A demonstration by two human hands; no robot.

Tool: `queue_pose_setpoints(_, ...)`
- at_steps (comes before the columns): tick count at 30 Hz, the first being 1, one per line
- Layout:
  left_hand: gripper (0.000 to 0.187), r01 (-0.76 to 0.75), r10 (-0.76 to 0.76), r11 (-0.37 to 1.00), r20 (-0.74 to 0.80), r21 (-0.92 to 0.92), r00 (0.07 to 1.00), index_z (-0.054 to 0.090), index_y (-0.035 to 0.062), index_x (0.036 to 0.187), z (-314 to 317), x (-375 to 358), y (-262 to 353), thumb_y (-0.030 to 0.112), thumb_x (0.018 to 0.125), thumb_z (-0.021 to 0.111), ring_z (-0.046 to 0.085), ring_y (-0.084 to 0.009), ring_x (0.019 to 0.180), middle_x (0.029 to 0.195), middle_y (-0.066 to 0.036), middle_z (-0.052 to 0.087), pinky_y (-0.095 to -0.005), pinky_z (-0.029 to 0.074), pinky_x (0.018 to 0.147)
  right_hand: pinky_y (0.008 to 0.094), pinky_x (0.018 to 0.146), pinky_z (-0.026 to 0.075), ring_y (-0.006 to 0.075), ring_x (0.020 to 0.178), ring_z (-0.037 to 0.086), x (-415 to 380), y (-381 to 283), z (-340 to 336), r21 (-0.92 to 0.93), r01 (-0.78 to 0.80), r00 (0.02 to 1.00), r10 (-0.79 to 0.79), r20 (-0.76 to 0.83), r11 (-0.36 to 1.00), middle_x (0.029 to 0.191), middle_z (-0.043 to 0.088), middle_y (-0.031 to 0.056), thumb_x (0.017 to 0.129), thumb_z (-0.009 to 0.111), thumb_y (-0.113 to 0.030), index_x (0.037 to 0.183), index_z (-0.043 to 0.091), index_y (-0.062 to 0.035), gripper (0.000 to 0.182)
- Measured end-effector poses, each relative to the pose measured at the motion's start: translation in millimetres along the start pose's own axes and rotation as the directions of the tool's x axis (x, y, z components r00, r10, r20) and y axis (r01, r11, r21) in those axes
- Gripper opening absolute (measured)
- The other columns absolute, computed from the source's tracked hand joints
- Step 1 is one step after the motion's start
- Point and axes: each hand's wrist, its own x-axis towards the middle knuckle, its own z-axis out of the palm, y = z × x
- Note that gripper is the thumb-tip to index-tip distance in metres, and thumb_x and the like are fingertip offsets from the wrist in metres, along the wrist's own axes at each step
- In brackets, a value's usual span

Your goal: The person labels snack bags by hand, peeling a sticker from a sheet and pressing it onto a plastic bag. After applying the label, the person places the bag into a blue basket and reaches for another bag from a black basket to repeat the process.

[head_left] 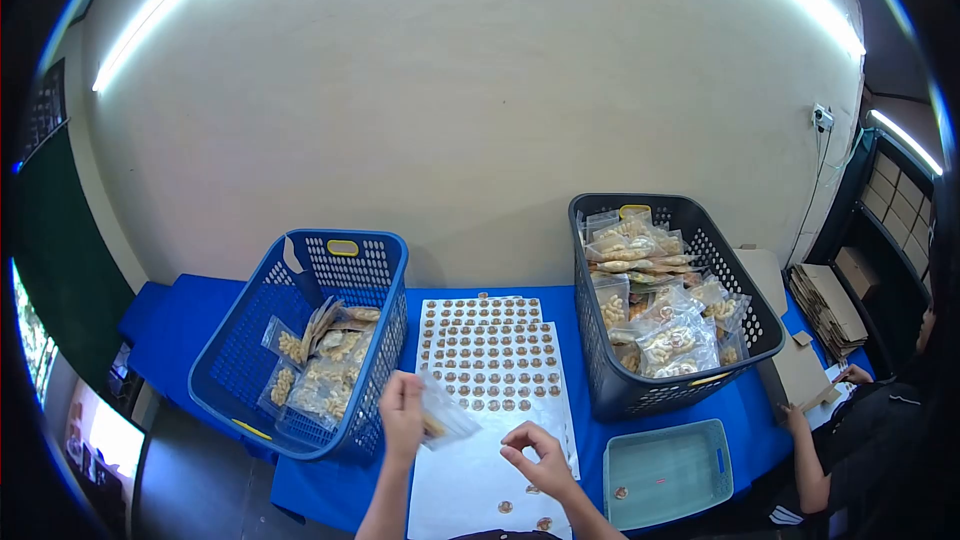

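Note:
My left hand (pixel 402 412) is closed on the edge of a clear plastic packet (pixel 446 414) with a little pale-yellow food at its bottom. The packet hangs tilted over white sheets (pixel 455 485) bearing rows of round brown stickers (pixel 490 348). To the right of it, my right hand (pixel 540 462) is raised above the same sheets, thumb and fingers curled together in a pinch. Whether a small sticker is between those fingertips I cannot make out. A few loose round stickers (pixel 505 507) lie on the lower part of the sheet, near my right wrist.
A blue basket (pixel 225 360) at left holds several filled packets (pixel 325 370). The dark grey basket (pixel 640 395) at right is heaped with packets (pixel 670 325). In front of it sits a shallow green tray (pixel 668 485). At far right, another person (pixel 860 450) handles cardboard (pixel 785 380).

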Motion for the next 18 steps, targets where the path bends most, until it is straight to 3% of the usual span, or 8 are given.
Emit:
queue_pose_setpoints(3, 0.023, 0.127, -0.113, 0.987, 0.132, -0.099, 0.985, 0.046, 0.0021, 0.071, 27, -24, -14, 0.017, 0.090, 0.044, 0.040, -0.0071, 0.062, 0.066, 0.000, 0.043, -0.0211, 0.035, 0.057, 0.0219, 0.063, 0.041, 0.0080, 0.067, 0.050, 5, -12, -6, -0.179, 0.052, 0.991, -0.029, 0.129, 0.982, 0.076, 0.054, 0.0024, 0.078, 0.060, -0.007, 0.079, 0.056, -0.0005, 0.008)
queue_pose_setpoints(5, 0.023, 0.204, -0.169, 0.965, 0.209, -0.163, 0.963, 0.046, 0.0022, 0.073, 38, -35, -20, 0.018, 0.090, 0.043, 0.040, -0.0069, 0.063, 0.066, 0.001, 0.044, -0.0208, 0.034, 0.057, 0.0205, 0.061, 0.040, 0.0066, 0.064, 0.049, 4, 7, -5, -0.047, 0.024, 1.000, -0.025, -0.009, 0.999, 0.072, 0.053, 0.0014, 0.077, 0.060, -0.006, 0.077, 0.056, -0.0006, 0.007)
queue_pose_setpoints(6, 0.018, 0.218, -0.183, 0.971, 0.274, -0.101, 0.944, 0.050, 0.0010, 0.083, 36, -37, -35, 0.018, 0.088, 0.047, 0.047, -0.0112, 0.071, 0.075, -0.003, 0.050, -0.0240, 0.038, 0.066, 0.0207, 0.061, 0.040, 0.0063, 0.064, 0.050, 2, 12, -7, 0.005, -0.023, 0.996, 0.023, -0.089, 1.000, 0.070, 0.054, 0.0014, 0.077, 0.060, -0.006, 0.076, 0.056, -0.0007, 0.007)
queue_pose_setpoints(9, 0.022, -0.178, 0.151, 0.973, 0.178, 0.147, 0.972, 0.051, 0.0006, 0.097, 47, -39, -22, 0.016, 0.081, 0.055, 0.051, -0.0186, 0.086, 0.088, -0.009, 0.053, -0.0295, 0.039, 0.078, 0.0194, 0.059, 0.039, 0.0044, 0.063, 0.049, 1, 21, -17, 0.091, -0.115, 0.954, 0.135, -0.268, 0.989, 0.067, 0.053, 0.0005, 0.079, 0.058, -0.006, 0.074, 0.055, -0.0007, 0.008)
queue_pose_setpoints(11, 0.035, -0.186, 0.125, 0.969, 0.329, 0.162, 0.936, 0.052, 0.0017, 0.103, 46, -48, -12, 0.010, 0.071, 0.064, 0.050, -0.0243, 0.096, 0.098, -0.013, 0.053, -0.0337, 0.038, 0.085, 0.0169, 0.054, 0.035, 0.0033, 0.060, 0.047, 1, 24, -20, 0.135, -0.068, 0.933, 0.111, -0.341, 0.989, 0.065, 0.050, -0.0007, 0.081, 0.056, -0.005, 0.075, 0.053, -0.0009, 0.008)
queue_pose_setpoints(13, 0.037, -0.362, 0.260, 0.924, 0.494, 0.121, 0.830, 0.053, 0.0032, 0.101, 51, -55, -7, 0.010, 0.068, 0.068, 0.050, -0.0246, 0.100, 0.104, -0.012, 0.053, -0.0342, 0.038, 0.086, 0.0169, 0.055, 0.037, 0.0034, 0.060, 0.047, 1, 22, -14, 0.136, -0.087, 0.934, 0.128, -0.332, 0.987, 0.066, 0.051, -0.0013, 0.081, 0.055, -0.005, 0.076, 0.053, -0.0010, 0.007)
queue_pose_setpoints(16, 0.033, -0.185, 0.152, 0.982, 0.440, 0.033, 0.885, 0.057, 0.0040, 0.098, 61, -63, -4, 0.008, 0.067, 0.068, 0.052, -0.0246, 0.101, 0.107, -0.011, 0.055, -0.0335, 0.040, 0.086, 0.0179, 0.060, 0.039, 0.0057, 0.065, 0.049, -1, 23, 1, 0.180, -0.077, 0.945, 0.130, -0.301, 0.981, 0.071, 0.051, 0.0009, 0.081, 0.056, -0.006, 0.079, 0.054, -0.0003, 0.006)
queue_pose_setpoints(18, 0.028, -0.197, 0.162, 0.979, 0.404, 0.046, 0.900, 0.058, 0.0036, 0.096, 60, -60, -7, 0.006, 0.069, 0.066, 0.054, -0.0246, 0.099, 0.104, -0.011, 0.057, -0.0327, 0.042, 0.084, 0.0202, 0.063, 0.040, 0.0090, 0.071, 0.050, 1, 19, 1, -0.083, 0.029, 0.952, -0.053, -0.302, 0.996, 0.079, 0.052, 0.0051, 0.080, 0.058, -0.007, 0.083, 0.055, 0.0003, 0.008)
